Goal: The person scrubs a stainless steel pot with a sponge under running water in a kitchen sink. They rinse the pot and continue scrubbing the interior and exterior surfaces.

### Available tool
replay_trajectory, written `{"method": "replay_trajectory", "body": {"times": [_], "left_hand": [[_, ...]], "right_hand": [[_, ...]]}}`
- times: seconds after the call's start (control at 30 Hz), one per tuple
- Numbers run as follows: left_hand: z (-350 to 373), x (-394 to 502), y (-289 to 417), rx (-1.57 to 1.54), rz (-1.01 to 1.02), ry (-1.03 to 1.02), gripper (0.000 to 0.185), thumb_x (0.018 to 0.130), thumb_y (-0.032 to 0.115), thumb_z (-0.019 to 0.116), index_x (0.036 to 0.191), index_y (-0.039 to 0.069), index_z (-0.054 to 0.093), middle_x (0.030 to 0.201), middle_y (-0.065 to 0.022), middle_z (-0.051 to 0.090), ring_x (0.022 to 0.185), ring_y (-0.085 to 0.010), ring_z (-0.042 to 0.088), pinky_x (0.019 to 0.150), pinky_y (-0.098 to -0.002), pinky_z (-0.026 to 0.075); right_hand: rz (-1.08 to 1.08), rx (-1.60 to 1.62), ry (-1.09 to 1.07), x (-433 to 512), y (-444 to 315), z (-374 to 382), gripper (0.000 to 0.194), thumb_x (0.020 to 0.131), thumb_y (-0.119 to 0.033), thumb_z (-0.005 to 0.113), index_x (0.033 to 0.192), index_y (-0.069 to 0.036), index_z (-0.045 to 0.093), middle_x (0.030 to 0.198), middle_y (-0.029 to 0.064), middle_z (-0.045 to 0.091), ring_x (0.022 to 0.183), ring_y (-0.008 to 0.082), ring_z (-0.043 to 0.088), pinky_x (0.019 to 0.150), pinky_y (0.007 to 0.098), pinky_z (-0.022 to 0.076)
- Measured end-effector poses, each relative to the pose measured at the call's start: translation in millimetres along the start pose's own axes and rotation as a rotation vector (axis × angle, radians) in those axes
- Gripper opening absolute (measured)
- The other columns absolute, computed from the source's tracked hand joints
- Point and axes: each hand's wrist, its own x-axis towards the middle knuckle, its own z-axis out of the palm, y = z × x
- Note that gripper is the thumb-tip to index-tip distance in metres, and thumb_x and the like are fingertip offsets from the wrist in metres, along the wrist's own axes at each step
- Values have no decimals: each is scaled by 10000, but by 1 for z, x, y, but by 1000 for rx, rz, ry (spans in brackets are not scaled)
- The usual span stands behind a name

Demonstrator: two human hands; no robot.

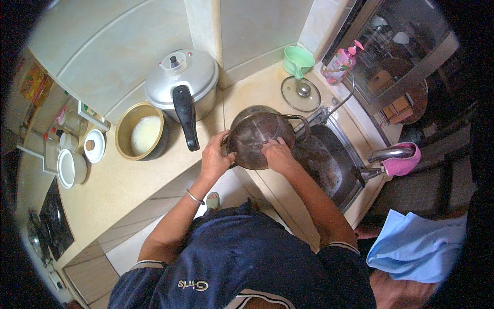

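Note:
A metal pot [252, 135] with loop handles is tilted at the counter's edge beside the sink. Its broad brown surface is stained and faces me; whether this is the inside or the base is hard to tell. My left hand [217, 156] grips the pot by its left handle, thumb in front. With bent fingers, my right hand [278, 153] presses on the brown surface near its lower right. Whether those fingers hold a small scrubber is hidden. The dark sink [328, 170], wet with suds, lies just right of the pot.
Left along the counter [127, 181] stand a pressure cooker [185, 83], a pot with pale contents [144, 135] and a white bowl [72, 168]. Behind the sink are a glass lid [293, 96], a green dipper [299, 60] and a pump bottle [340, 65]. A faucet [389, 154] overhangs the right.

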Motion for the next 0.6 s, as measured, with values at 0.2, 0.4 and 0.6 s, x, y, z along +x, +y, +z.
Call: {"method": "replay_trajectory", "body": {"times": [0.2, 0.4, 0.6], "left_hand": [[-4, 17, -2, 119, -492, -565, 325, 703, 314, 723, 730, -9, 694, 710, -213, 656, 664, -296, 669, 677, -372, 530], [25, -18, -22, -330, -723, -541, 310, 767, 273, 670, 746, -37, 670, 655, -138, 646, 506, -181, 625, 537, -310, 509], [35, -22, -16, -897, -993, -418, 152, 815, 58, 592, 934, -37, 587, 723, -80, 611, 456, -113, 522, 448, -253, 542]], "right_hand": [[-66, 10, 68, -7, 4, -7, 252, 775, -89, 513, 984, -56, 651, 1097, 112, 595, 1114, 283, 508, 992, 462, 318], [-90, -2, 154, -5, 3, 1, 240, 774, -139, 571, 984, -50, 644, 1021, 126, 613, 1015, 278, 539, 922, 410, 366], [-43, 196, 136, 8, -10, 7, 233, 773, -168, 594, 967, -43, 620, 1001, 124, 635, 992, 294, 564, 883, 410, 405]]}}
